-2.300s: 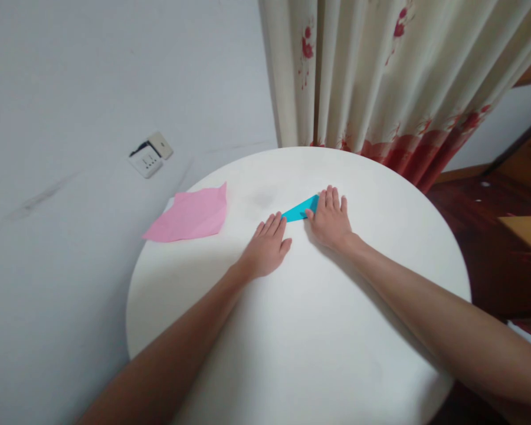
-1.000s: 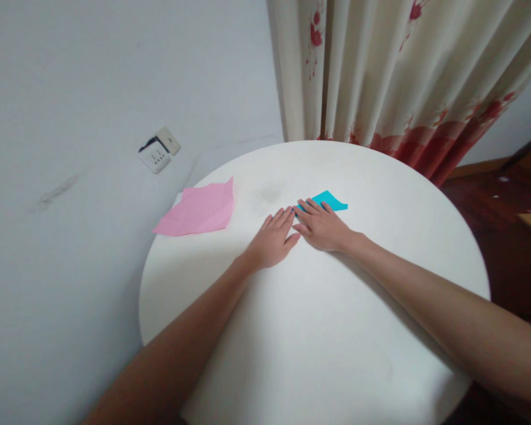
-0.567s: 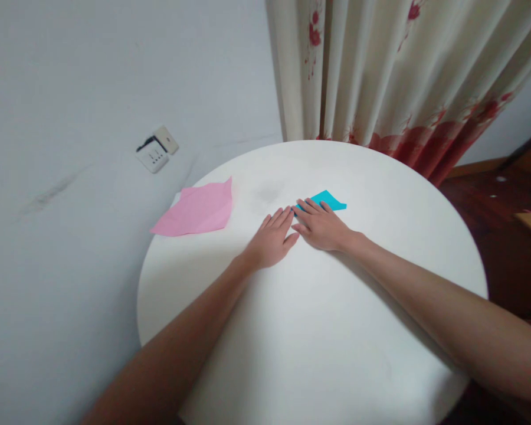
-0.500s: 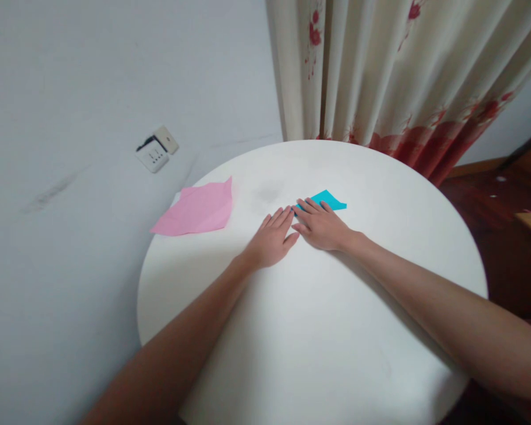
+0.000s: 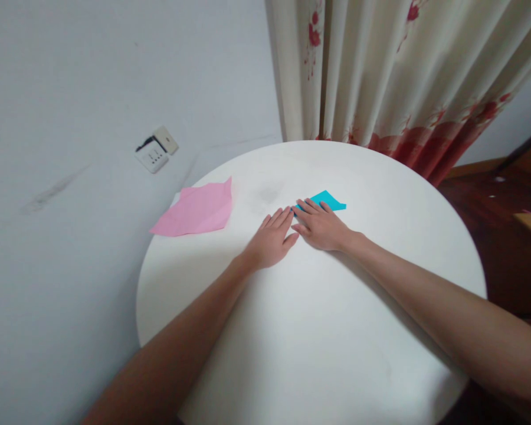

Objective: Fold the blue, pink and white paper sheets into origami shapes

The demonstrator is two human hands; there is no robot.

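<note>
A single head-worn camera looks forward and steeply down onto a round white table (image 5: 318,354) at arm's length. The view faces a wall corner, where a flowered curtain (image 5: 380,71) hangs.

The blue paper (image 5: 330,200) is a small folded piece lying flat on the white table, near its middle toward the far side. Only its far, pointed part shows; the rest is hidden under flat fingers.
</note>
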